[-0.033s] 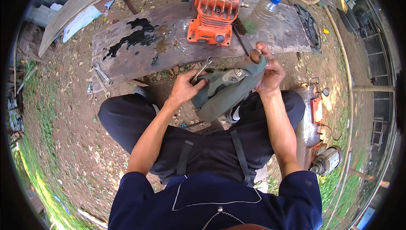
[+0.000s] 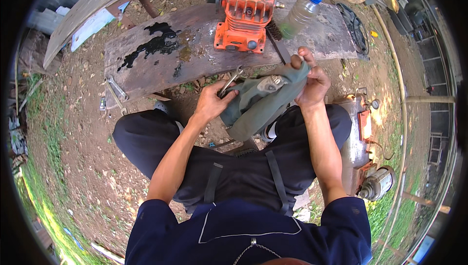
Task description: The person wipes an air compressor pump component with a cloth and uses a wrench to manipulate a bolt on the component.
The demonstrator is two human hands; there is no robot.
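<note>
My left hand [image 2: 212,101] is closed round a spanner [image 2: 230,82], whose metal end sticks out past the fingers. The near-left edge of a dark green cloth [image 2: 253,114] meets the same hand. A pale printed patch shows on the cloth. At its far right corner my right hand [image 2: 313,87] grips the bunched fabric, thumb and fingers bent over it. Between my hands the cloth hangs above my knees. Beyond it an orange compressor pump [image 2: 245,23] stands upright on a wooden bench [image 2: 204,60].
Black oil [image 2: 155,44] is spilled on the bench's left half. A blue-capped plastic bottle [image 2: 301,15] and a dark-bristled brush [image 2: 274,32] are beside the pump. Two more spanners [image 2: 116,93] lie at the bench's left end. A metal tank [image 2: 355,140] with a gauge is at my right.
</note>
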